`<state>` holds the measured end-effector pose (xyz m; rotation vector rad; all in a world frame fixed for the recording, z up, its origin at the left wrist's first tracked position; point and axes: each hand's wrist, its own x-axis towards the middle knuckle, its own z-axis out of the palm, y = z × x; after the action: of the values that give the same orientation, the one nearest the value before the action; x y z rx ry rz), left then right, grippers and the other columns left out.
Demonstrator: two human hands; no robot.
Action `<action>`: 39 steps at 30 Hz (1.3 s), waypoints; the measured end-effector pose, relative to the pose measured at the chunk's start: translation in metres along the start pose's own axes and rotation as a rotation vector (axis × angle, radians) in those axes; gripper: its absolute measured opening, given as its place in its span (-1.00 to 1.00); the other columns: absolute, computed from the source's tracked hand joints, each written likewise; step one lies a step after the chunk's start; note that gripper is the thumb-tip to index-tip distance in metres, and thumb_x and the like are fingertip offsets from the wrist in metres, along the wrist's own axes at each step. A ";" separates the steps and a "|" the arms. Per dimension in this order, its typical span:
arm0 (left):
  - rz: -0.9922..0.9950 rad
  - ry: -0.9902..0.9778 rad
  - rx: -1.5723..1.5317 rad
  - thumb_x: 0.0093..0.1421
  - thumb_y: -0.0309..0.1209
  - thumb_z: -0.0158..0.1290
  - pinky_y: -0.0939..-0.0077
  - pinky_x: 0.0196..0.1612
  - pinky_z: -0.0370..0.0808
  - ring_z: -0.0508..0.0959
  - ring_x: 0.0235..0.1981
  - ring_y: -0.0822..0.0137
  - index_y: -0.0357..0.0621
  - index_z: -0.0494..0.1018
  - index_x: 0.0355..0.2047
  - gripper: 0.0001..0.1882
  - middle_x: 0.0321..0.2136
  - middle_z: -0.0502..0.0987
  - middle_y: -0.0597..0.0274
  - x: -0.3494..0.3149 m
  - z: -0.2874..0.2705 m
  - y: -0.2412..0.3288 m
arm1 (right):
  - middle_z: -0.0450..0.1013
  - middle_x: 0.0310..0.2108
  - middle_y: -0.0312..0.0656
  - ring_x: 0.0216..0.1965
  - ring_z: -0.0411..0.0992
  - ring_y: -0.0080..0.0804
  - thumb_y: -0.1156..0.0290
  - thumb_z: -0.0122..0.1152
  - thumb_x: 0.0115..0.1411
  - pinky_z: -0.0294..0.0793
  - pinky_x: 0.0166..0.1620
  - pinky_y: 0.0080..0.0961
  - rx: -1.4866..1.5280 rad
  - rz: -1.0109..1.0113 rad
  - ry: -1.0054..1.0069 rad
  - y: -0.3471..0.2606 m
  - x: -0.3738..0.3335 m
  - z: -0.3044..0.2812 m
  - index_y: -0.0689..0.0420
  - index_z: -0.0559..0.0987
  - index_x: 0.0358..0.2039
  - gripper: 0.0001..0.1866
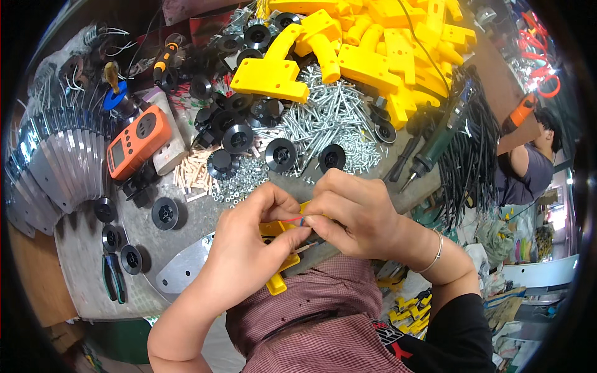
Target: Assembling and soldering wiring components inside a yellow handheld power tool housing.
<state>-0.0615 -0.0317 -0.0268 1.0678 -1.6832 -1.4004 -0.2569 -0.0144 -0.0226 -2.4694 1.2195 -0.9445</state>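
Close together over the table's near edge, both hands are pinched. My left hand [249, 239] holds a thin red wire [290, 219] between thumb and fingers. My right hand [353, 211] pinches the wire's other end, beside a small blue piece [303, 221] whose kind I cannot make out. Beneath them lies a yellow plastic handle housing [277, 284], mostly hidden by my hands, with a flat grey metal blade [185, 267] pointing left from it. A short thin lead [307, 247] shows below my fingers.
Yellow handle shells [373, 65] are heaped at the back, beside loose screws [323, 118] and black round knobs [237, 138]. An orange multimeter [140, 142], stacked metal blades [59, 161] and pliers [113, 278] are left; a green power screwdriver [441, 133] and black cables [469, 149] right. Another person [528, 165] sits far right.
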 end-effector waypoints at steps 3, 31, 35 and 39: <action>-0.079 -0.088 -0.048 -0.01 -0.59 0.19 0.32 -0.32 0.47 0.55 -0.45 0.16 -0.24 0.51 -0.41 -0.87 -0.44 0.58 0.10 0.004 0.001 -0.005 | 0.34 -0.47 -0.20 -0.51 0.41 -0.26 0.50 0.21 0.07 0.41 -0.49 -0.44 0.034 0.075 -0.035 0.001 -0.005 0.002 0.12 0.46 -0.49 -0.91; 0.293 0.063 0.381 -0.11 -0.64 0.22 0.43 -0.27 0.43 0.49 -0.34 0.27 -0.21 0.58 -0.49 -0.87 -0.51 0.55 0.22 -0.004 0.005 -0.011 | 0.44 -0.58 -0.32 -0.66 0.40 -0.58 0.35 0.11 0.29 0.37 -0.57 -0.55 0.693 0.696 -0.251 -0.005 -0.011 -0.003 0.19 0.50 -0.31 -0.84; 0.291 0.065 0.383 -0.11 -0.66 0.22 0.43 -0.26 0.44 0.49 -0.34 0.27 -0.21 0.58 -0.49 -0.86 -0.51 0.55 0.22 -0.005 0.006 -0.010 | 0.44 -0.57 -0.27 -0.62 0.44 -0.53 0.24 0.21 0.23 0.40 -0.52 -0.53 1.226 1.163 -0.492 0.000 -0.010 -0.011 0.20 0.49 -0.30 -0.74; 0.273 0.055 0.356 -0.11 -0.66 0.22 0.42 -0.25 0.44 0.49 -0.33 0.27 -0.21 0.58 -0.49 -0.86 -0.51 0.55 0.22 -0.004 0.007 -0.010 | 0.50 -0.43 -0.25 -0.53 0.46 -0.62 0.31 0.25 0.22 0.39 -0.51 -0.61 0.164 0.326 -0.184 -0.006 -0.018 -0.005 0.23 0.50 -0.29 -0.76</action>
<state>-0.0641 -0.0262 -0.0379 1.0054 -1.9983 -0.9133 -0.2648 0.0037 -0.0244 -2.0950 1.3649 -0.6835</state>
